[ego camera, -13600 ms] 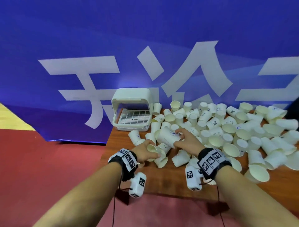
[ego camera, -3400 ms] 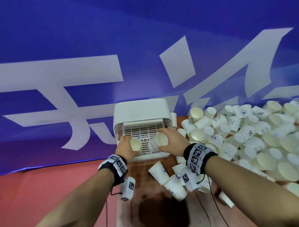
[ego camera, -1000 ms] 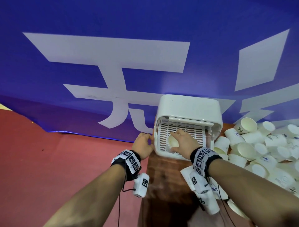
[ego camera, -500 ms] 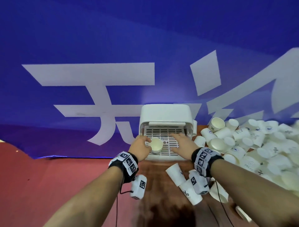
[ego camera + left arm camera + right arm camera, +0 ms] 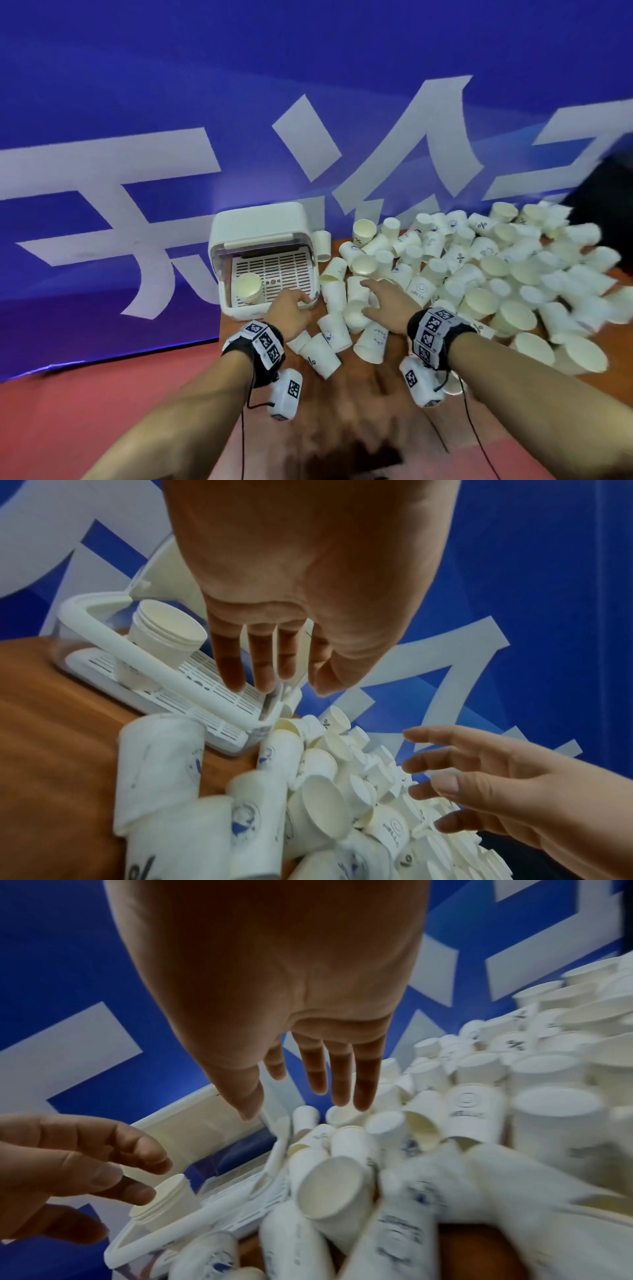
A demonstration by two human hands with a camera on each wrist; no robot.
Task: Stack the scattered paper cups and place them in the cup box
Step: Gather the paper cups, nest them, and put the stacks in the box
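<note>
The white cup box (image 5: 260,222) stands open at the table's back left, its slotted tray showing. A short stack of paper cups (image 5: 247,288) stands upright in the tray's left front corner, also seen as the stack (image 5: 167,639) in the left wrist view. My left hand (image 5: 291,308) is empty, its straight fingers (image 5: 260,669) at the box's front right corner. My right hand (image 5: 382,301) hovers with spread fingers (image 5: 337,1080) over loose cups (image 5: 356,308) lying beside the box, holding nothing. Scattered white cups (image 5: 479,274) cover the table's right side.
The brown wooden table (image 5: 342,411) has bare wood near me. Its left edge runs just below the box, with red floor (image 5: 85,394) beyond. A blue banner (image 5: 308,85) with white characters hangs right behind the table and box.
My left hand has let go of the cup stack, which now stands alone in the box. Both hands have moved right, the right one out of the box to above the loose cups.
</note>
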